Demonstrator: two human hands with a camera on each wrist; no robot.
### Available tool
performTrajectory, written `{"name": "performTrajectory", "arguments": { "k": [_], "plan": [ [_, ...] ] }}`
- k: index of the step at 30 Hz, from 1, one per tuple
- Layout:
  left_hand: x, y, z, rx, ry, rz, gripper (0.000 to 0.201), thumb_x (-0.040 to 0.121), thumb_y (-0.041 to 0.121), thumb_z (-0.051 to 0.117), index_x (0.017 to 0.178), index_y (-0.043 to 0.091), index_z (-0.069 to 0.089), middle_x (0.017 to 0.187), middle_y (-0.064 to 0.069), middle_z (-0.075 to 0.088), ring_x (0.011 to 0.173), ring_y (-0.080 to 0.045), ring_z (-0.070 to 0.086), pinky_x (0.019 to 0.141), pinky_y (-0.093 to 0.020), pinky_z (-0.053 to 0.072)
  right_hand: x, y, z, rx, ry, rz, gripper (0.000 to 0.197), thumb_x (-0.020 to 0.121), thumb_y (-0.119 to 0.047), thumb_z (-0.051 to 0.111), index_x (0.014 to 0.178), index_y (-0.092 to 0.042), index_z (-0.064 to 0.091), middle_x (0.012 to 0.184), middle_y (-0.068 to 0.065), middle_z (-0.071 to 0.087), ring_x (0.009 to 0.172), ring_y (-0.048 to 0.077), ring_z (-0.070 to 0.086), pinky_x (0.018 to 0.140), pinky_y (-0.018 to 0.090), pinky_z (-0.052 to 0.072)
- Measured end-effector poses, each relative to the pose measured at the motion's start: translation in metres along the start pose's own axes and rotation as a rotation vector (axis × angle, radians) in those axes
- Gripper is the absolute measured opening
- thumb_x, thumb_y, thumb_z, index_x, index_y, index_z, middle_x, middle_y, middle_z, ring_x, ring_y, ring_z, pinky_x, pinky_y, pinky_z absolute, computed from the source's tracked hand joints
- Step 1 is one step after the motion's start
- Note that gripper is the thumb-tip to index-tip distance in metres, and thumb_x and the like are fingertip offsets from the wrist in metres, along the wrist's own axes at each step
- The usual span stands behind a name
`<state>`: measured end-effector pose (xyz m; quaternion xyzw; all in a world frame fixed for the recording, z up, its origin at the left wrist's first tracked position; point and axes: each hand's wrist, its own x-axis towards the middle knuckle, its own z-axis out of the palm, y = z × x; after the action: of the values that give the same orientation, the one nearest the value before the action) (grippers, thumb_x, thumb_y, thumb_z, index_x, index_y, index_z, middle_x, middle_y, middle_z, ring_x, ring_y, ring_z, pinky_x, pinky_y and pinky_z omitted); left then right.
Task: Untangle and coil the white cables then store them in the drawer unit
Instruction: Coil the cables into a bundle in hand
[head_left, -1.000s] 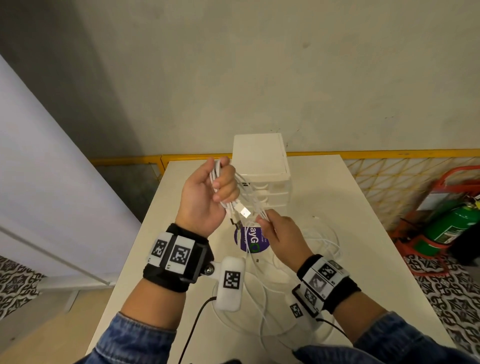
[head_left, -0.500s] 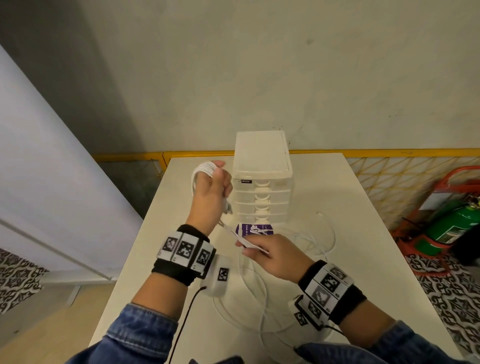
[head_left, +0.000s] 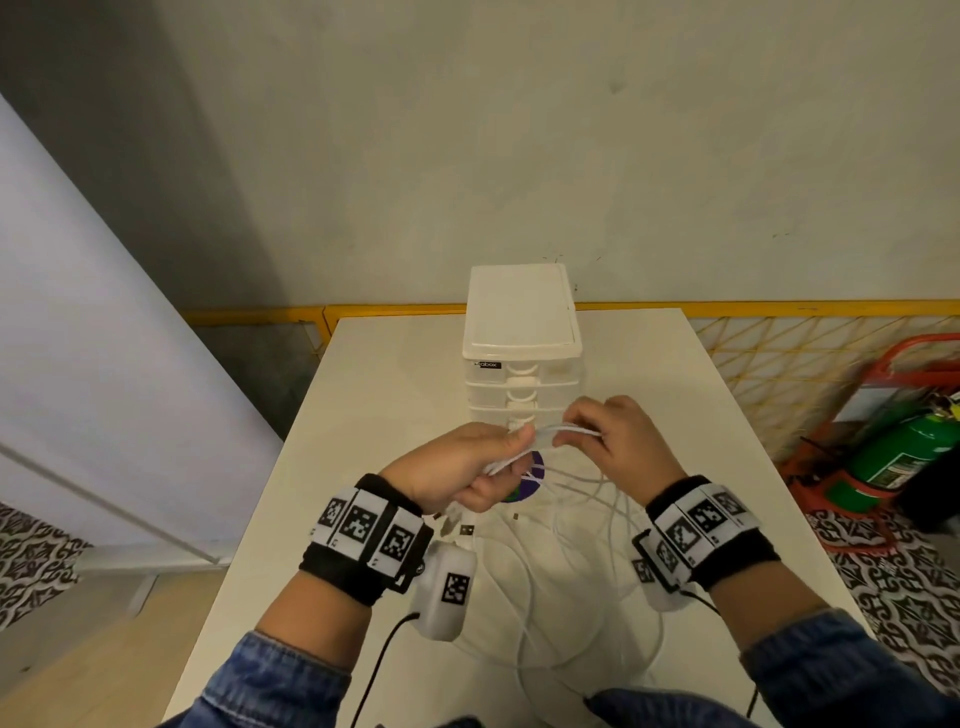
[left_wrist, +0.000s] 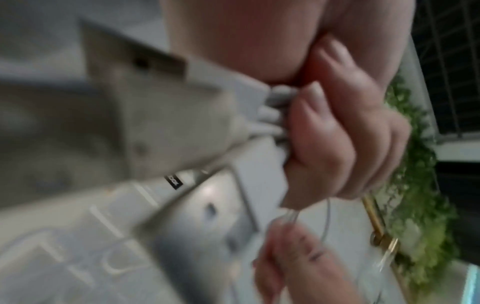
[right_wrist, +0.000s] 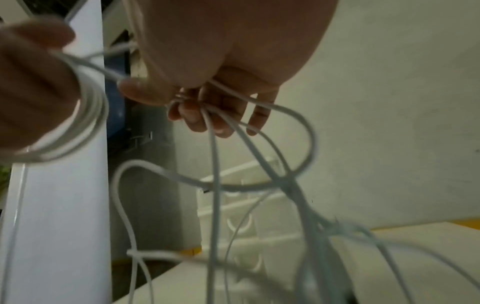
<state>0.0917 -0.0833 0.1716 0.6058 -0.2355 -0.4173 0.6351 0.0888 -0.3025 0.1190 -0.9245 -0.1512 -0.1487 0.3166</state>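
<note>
Both hands are up over the counter (head_left: 395, 364), just in front of the drawer unit (head_left: 521, 332). Her left hand (head_left: 457, 465) is clenched round a small coil of white cable (right_wrist: 88, 115), and the right hand (head_left: 618, 441) pinches the strand feeding into it. One cable looks partly coiled; the rest of the white cables (head_left: 571, 519) lie loose and crossed on the counter, and every drawer appears closed, so storing is all to come. Half a second ago the left hand was raised higher by the unit's top; now it sits lower, meeting the right.

Black label on drawer unit (head_left: 522, 358) reads "abox", partly.
</note>
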Motion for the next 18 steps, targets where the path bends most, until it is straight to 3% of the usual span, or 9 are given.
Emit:
{"name": "performTrajectory", "arguments": {
  "k": [3, 6, 9, 11, 13, 15, 18],
  "plan": [
    [-0.001, 0.013, 0.000, -0.266, -0.090, 0.183, 0.037, 0.084, 0.052, 0.055, 0.068, 0.019, 0.051, 0.042, 0.009, 0.023, 0.031, -0.008, 0.017, 0.033, -0.013, 0.020, -0.011, 0.001, 0.015, 0.044, -0.115, 0.127, 0.031, 0.086, -0.047, 0.052, 0.080, -0.017, 0.059, 0.064, 0.005, 0.063, 0.060, 0.020, 0.051, 0.059, 0.031, 0.036],
    [0.001, 0.026, 0.003, -0.399, -0.078, 0.305, 0.035, 0.090, 0.047, 0.046, 0.069, 0.020, 0.052, 0.041, 0.008, 0.019, 0.031, -0.009, 0.014, 0.033, -0.016, 0.021, -0.018, -0.007, 0.028, 0.174, -0.114, 0.196, 0.011, 0.089, -0.025, 0.057, 0.078, -0.024, 0.055, 0.070, 0.000, 0.062, 0.065, 0.018, 0.058, 0.064, 0.031, 0.044],
    [0.002, 0.030, 0.005, -0.499, -0.021, 0.392, 0.038, 0.093, 0.043, 0.037, 0.068, 0.018, 0.051, 0.040, 0.008, 0.018, 0.030, -0.010, 0.014, 0.034, -0.019, 0.019, -0.019, -0.015, 0.032, 0.263, -0.066, 0.213, 0.025, 0.091, -0.018, 0.055, 0.078, -0.039, 0.049, 0.067, -0.008, 0.062, 0.065, 0.011, 0.063, 0.067, 0.021, 0.048],
    [0.000, 0.028, 0.003, -0.476, 0.021, 0.430, 0.036, 0.089, 0.044, 0.050, 0.066, 0.017, 0.047, 0.040, 0.008, 0.019, 0.030, -0.009, 0.014, 0.034, -0.019, 0.018, -0.016, -0.017, 0.028, 0.334, -0.002, 0.238, 0.026, 0.090, -0.015, 0.054, 0.079, -0.038, 0.051, 0.062, -0.009, 0.061, 0.059, 0.003, 0.061, 0.061, 0.011, 0.045],
    [-0.004, 0.024, 0.000, -0.349, 0.093, 0.420, 0.046, 0.082, 0.043, 0.064, 0.062, 0.014, 0.034, 0.039, 0.010, 0.023, 0.030, -0.006, 0.017, 0.035, -0.016, 0.018, -0.010, -0.015, 0.019, 0.436, 0.126, 0.286, 0.020, 0.091, -0.013, 0.053, 0.081, -0.029, 0.056, 0.059, -0.008, 0.058, 0.053, 0.001, 0.055, 0.058, 0.011, 0.042],
    [-0.006, 0.019, -0.003, -0.203, 0.165, 0.329, 0.052, 0.081, 0.038, 0.066, 0.058, 0.012, 0.028, 0.040, 0.010, 0.028, 0.031, -0.004, 0.020, 0.036, -0.013, 0.020, -0.002, -0.009, 0.007, 0.503, 0.263, 0.344, 0.019, 0.091, -0.005, 0.047, 0.085, -0.019, 0.059, 0.060, -0.004, 0.054, 0.052, 0.002, 0.048, 0.055, 0.015, 0.040],
    [-0.005, 0.008, 0.002, -0.080, 0.140, 0.183, 0.040, 0.090, 0.040, 0.048, 0.058, 0.017, 0.048, 0.042, 0.005, 0.024, 0.033, -0.009, 0.017, 0.036, -0.015, 0.020, 0.007, 0.002, -0.006, 0.444, 0.337, 0.398, 0.018, 0.089, 0.000, 0.043, 0.090, -0.010, 0.058, 0.065, -0.001, 0.049, 0.058, 0.012, 0.043, 0.057, 0.025, 0.036]
  ]
}}
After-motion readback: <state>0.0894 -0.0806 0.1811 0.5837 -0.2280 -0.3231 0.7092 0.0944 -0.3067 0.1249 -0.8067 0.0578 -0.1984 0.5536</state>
